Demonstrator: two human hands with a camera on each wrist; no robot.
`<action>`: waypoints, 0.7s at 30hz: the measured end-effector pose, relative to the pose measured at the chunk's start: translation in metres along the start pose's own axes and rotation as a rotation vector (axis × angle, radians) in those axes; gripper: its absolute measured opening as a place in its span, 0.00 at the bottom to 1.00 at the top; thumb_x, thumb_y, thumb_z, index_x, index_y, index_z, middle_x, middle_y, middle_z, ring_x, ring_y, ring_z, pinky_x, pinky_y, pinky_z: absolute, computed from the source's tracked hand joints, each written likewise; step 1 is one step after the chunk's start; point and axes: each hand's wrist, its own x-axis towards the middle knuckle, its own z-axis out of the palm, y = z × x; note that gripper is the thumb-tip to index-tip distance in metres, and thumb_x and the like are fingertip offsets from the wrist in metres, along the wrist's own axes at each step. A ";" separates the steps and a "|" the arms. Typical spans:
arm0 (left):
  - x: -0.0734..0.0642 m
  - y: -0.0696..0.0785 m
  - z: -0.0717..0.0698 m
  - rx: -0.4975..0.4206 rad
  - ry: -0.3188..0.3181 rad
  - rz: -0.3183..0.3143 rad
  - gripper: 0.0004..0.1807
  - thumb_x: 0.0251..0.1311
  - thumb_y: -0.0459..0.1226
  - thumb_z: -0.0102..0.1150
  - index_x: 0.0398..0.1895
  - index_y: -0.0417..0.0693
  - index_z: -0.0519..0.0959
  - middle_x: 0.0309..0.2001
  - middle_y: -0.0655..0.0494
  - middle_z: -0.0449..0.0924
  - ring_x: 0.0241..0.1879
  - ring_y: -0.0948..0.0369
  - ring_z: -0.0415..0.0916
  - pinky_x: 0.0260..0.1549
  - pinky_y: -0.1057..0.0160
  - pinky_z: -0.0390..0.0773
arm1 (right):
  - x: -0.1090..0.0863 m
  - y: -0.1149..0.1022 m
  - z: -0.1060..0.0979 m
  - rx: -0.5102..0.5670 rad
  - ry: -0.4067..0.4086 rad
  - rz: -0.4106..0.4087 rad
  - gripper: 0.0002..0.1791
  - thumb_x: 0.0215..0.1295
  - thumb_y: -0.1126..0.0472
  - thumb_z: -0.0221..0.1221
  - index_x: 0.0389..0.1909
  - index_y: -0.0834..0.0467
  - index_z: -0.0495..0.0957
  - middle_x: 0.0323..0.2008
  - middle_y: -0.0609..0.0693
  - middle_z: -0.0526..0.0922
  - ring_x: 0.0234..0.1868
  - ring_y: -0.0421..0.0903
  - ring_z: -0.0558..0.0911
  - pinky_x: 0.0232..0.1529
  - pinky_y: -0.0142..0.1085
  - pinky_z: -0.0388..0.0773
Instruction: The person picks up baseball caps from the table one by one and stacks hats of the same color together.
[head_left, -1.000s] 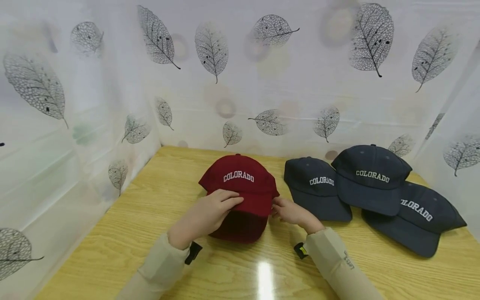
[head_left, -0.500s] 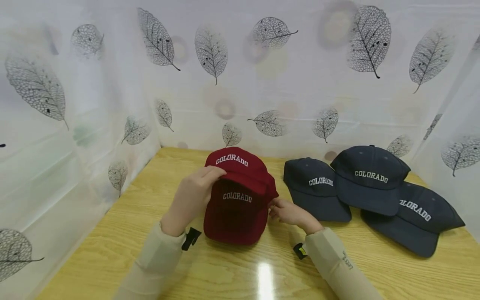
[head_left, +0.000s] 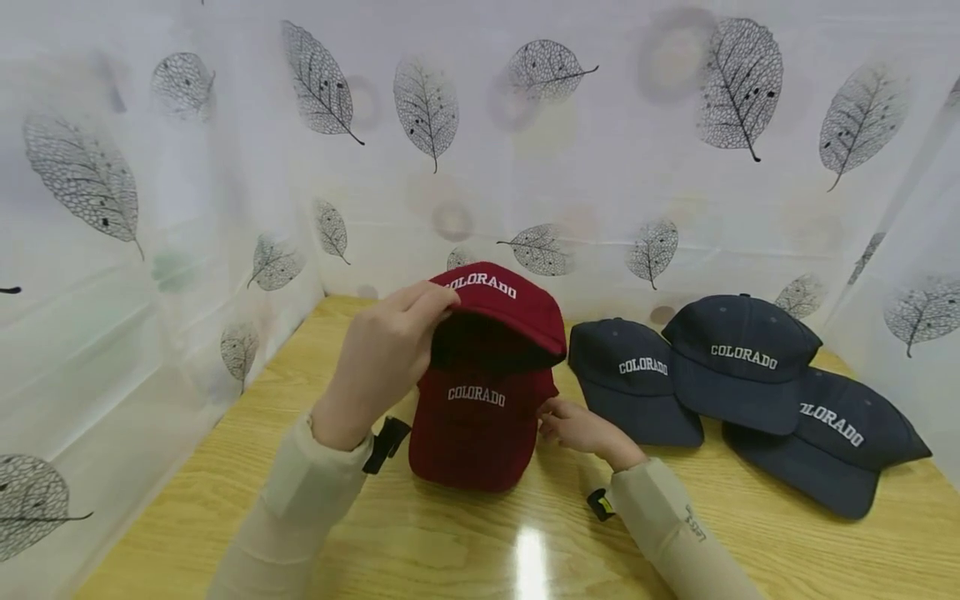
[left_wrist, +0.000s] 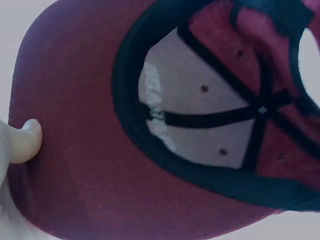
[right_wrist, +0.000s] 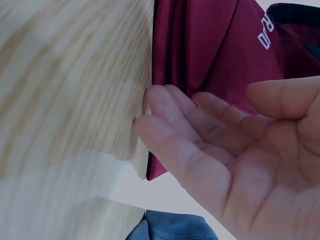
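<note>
My left hand [head_left: 381,357] pinches the brim edge of a maroon COLORADO cap [head_left: 517,302], raised and tilted above a second one. In the left wrist view the thumb lies on the underside of its brim [left_wrist: 75,95], and the dark sweatband and crown lining show. The second maroon cap [head_left: 474,450] sits on the table, brim towards me, its crown top hidden behind the raised cap. At that cap's right side rests my right hand [head_left: 588,432]. The right wrist view shows its fingers loosely extended against the cap's side [right_wrist: 210,45], not wrapped round it.
Several navy COLORADO caps lie to the right on the wooden table [head_left: 300,500]: one at the left [head_left: 622,367], one on top [head_left: 742,350] and one far right [head_left: 855,433]. A leaf-print curtain [head_left: 480,192] stands behind the table and along its sides.
My left hand has taken the upper maroon cap by its brim and lifted it up and back off the lower one, whose lettering now shows. The right hand has stayed nearly still.
</note>
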 end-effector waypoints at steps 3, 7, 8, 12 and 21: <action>0.004 -0.001 0.004 0.004 -0.032 -0.006 0.02 0.54 0.28 0.55 0.31 0.39 0.76 0.28 0.50 0.78 0.29 0.57 0.76 0.30 0.61 0.76 | 0.000 0.001 0.000 0.003 -0.008 -0.016 0.12 0.66 0.68 0.37 0.42 0.72 0.65 0.34 0.61 0.72 0.34 0.52 0.75 0.30 0.40 0.70; 0.001 -0.008 0.018 0.016 -0.085 -0.012 0.03 0.54 0.28 0.56 0.32 0.39 0.76 0.29 0.50 0.78 0.29 0.56 0.76 0.29 0.61 0.76 | -0.001 0.000 0.000 0.008 -0.012 -0.026 0.12 0.65 0.68 0.37 0.41 0.72 0.64 0.34 0.61 0.72 0.33 0.51 0.74 0.29 0.39 0.70; -0.001 -0.010 0.022 0.016 -0.098 -0.013 0.03 0.54 0.28 0.56 0.32 0.39 0.76 0.29 0.49 0.78 0.29 0.56 0.76 0.30 0.61 0.76 | -0.001 -0.001 0.000 0.009 -0.009 -0.023 0.12 0.65 0.68 0.37 0.41 0.72 0.64 0.34 0.61 0.72 0.33 0.51 0.74 0.29 0.39 0.70; -0.014 -0.018 0.039 0.011 -0.145 0.002 0.04 0.53 0.27 0.56 0.33 0.39 0.76 0.29 0.49 0.79 0.30 0.56 0.76 0.30 0.61 0.76 | -0.002 -0.001 0.000 -0.001 -0.002 -0.013 0.12 0.65 0.67 0.38 0.42 0.72 0.65 0.34 0.61 0.72 0.34 0.51 0.74 0.31 0.39 0.71; -0.051 -0.017 0.053 0.055 -0.380 0.092 0.11 0.52 0.28 0.56 0.39 0.46 0.78 0.36 0.56 0.80 0.34 0.61 0.77 0.32 0.65 0.76 | 0.000 0.000 -0.001 0.006 -0.034 -0.058 0.10 0.66 0.68 0.38 0.39 0.71 0.64 0.30 0.57 0.71 0.31 0.49 0.71 0.28 0.36 0.68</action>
